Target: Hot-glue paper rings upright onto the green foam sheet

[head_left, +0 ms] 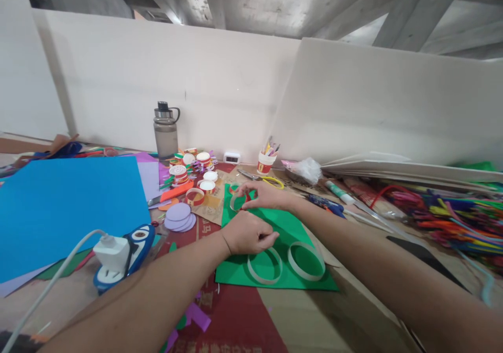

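Note:
My right hand (pixel 261 195) reaches across the green sheet (pixel 239 275) and pinches a small paper ring (pixel 232 204) near the sheet's far left corner. My left hand (pixel 247 233) is closed, its fingers curled under, just in front of the right hand and over the sheet. Whether anything lies inside those fingers is hidden. Closer to me on the sheet stand two pale paper rings, a left one (pixel 264 280) and a right one (pixel 306 276). Left of the sheet are a red-and-white paper ring (pixel 195 197) and a stack of lilac paper discs (pixel 179 216).
A water bottle (pixel 165 137) stands behind several decorated paper drums (pixel 178 173). Yellow-handled scissors (pixel 273 182) and a pen cup (pixel 266 162) are at the back. Blue sheet (pixel 74 201) and corded white plug (pixel 112 253) lie left; pipe cleaners (pixel 451 217) lie right.

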A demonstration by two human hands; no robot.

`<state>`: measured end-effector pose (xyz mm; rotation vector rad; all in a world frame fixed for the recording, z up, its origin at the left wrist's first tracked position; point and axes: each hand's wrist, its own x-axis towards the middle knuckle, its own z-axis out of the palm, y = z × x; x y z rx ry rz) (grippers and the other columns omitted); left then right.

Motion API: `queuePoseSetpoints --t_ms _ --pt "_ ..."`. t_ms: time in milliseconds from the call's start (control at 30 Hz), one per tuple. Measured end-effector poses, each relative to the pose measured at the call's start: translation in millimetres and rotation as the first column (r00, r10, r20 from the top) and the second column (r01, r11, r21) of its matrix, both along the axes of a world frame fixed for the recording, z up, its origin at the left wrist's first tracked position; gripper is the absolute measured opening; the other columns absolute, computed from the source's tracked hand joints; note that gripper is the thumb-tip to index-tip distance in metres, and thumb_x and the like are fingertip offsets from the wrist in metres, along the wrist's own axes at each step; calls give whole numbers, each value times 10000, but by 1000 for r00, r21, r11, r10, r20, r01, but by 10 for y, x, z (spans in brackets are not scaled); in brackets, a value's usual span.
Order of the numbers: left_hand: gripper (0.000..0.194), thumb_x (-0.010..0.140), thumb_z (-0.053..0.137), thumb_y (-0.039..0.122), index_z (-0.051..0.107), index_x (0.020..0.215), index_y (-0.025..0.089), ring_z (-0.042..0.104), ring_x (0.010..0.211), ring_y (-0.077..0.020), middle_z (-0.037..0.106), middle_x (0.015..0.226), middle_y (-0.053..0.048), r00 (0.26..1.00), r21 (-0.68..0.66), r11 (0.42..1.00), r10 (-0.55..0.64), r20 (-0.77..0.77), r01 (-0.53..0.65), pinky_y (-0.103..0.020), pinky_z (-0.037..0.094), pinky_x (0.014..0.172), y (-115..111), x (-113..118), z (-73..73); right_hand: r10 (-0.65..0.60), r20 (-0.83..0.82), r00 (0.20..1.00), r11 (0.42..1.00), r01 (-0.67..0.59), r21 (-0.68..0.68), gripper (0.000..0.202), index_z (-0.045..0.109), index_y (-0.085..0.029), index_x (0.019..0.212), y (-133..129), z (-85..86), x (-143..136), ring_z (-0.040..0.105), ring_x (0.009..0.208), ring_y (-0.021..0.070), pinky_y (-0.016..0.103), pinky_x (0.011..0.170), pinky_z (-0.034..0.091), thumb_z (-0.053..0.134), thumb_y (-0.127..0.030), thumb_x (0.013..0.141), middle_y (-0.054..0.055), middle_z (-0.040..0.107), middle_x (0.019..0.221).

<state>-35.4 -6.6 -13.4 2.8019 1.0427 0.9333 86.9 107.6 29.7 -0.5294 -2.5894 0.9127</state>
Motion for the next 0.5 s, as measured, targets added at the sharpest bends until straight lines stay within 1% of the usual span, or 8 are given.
queuePoseSetpoints --t_ms 133,200,233,300,367,433,500 --pt "436 928 476 315 486 515 175 476 478 -107 564 497 7 1000 12 1000 -6 -7 6 -290 248 517 0 -5 2 -25 118 993 990 8 142 337 707 -221 970 94 24 146 624 967 205 331 874 475 815 -359 682 24 699 1022" --pt "433 928 477 309 481 516 175 476 475 -107 558 494 9 1000 15 1000 -10 -9 11 -289 258 522 1 -7 3 -29 145 989 986 4 168 276 719 -225 941 107 45 151 634 950 200 321 856 476 792 -367 715 22 708 1023" --pt "435 930 475 308 478 516 175 475 474 -106 555 493 10 1000 13 1000 -12 -10 13 -289 261 523 2 -7 3 -51 136 989 984 26 176 247 722 -222 933 104 57 127 639 925 194 315 832 479 770 -373 743 23 713 1008" --pt "441 932 472 311 472 512 175 470 474 -105 553 493 11 1000 10 1000 -12 -9 12 -293 260 524 4 -7 3 -138 87 987 974 119 191 207 721 -210 931 86 85 23 642 871 184 303 771 481 730 -358 787 27 722 959" --pt "443 930 471 316 468 510 174 466 475 -105 557 494 10 1000 5 1000 -10 -12 10 -296 254 524 6 -5 4 -217 31 976 958 207 198 173 716 -195 938 66 115 -145 641 850 177 290 735 478 722 -292 794 33 724 929" --pt "436 923 472 314 465 512 173 462 477 -103 564 496 7 1000 -3 1000 -8 -18 7 -296 250 524 6 -4 7 -231 -3 973 953 227 200 149 705 -178 957 56 144 -350 647 837 159 270 719 484 687 -210 813 44 725 958" --pt "425 915 474 308 460 513 171 463 481 -101 577 502 3 999 -16 1000 -8 -31 8 -292 250 527 3 -4 11 -227 16 974 945 217 244 181 689 -151 1018 65 167 -566 654 829 156 273 722 494 651 -183 844 68 721 997"
